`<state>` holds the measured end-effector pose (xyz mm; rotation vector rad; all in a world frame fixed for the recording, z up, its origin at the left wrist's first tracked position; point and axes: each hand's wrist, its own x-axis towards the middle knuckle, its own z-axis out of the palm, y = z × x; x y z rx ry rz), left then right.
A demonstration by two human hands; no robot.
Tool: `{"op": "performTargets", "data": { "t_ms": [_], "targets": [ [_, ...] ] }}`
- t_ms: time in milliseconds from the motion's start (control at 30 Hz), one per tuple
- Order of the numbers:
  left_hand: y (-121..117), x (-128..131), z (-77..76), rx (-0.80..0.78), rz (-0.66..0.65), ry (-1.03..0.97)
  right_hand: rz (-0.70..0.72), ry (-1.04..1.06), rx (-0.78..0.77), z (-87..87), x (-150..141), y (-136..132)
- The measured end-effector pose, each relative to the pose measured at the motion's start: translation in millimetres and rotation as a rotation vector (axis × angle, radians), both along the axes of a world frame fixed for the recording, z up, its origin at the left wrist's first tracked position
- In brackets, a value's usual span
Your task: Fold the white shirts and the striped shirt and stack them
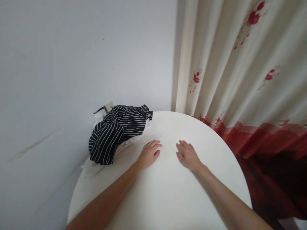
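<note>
My left hand (149,154) rests on the white round table (177,191), fingers stretched out and thumb apart, holding nothing. Across a small gap, my right hand (188,155) lies on the same tabletop with its fingers extended and nothing in them. A crumpled black garment with white stripes (120,126) lies at the table's back left, just beyond my left hand and not touched by it. Some white cloth or plastic (130,139) shows from under the striped fabric; its kind is unclear.
A pale wall (96,57) borders the table at the left and back. Behind the garment, a beige socket plate (109,106) is partly hidden. To the right hangs a cream curtain (216,70) with red flowers and a red lower band (263,137).
</note>
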<state>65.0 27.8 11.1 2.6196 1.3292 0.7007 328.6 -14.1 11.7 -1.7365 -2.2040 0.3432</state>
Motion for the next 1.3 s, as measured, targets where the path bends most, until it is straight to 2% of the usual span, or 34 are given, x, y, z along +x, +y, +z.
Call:
{"op": "performTargets", "data": {
  "t_ms": [533,933,1300],
  "targets": [
    [-2.3,-1.4,-7.7,-0.006,0.014,0.021,0.052,0.010,0.119,-21.1,11.0,4.3],
    [-5.2,-2.7,-1.9,-0.023,0.011,0.003,0.092,0.032,0.196,-30.4,15.4,11.0],
    [-7.4,-4.0,0.3,-0.025,-0.003,0.034,0.081,0.009,0.221,-30.8,12.1,12.1]
  ]
}}
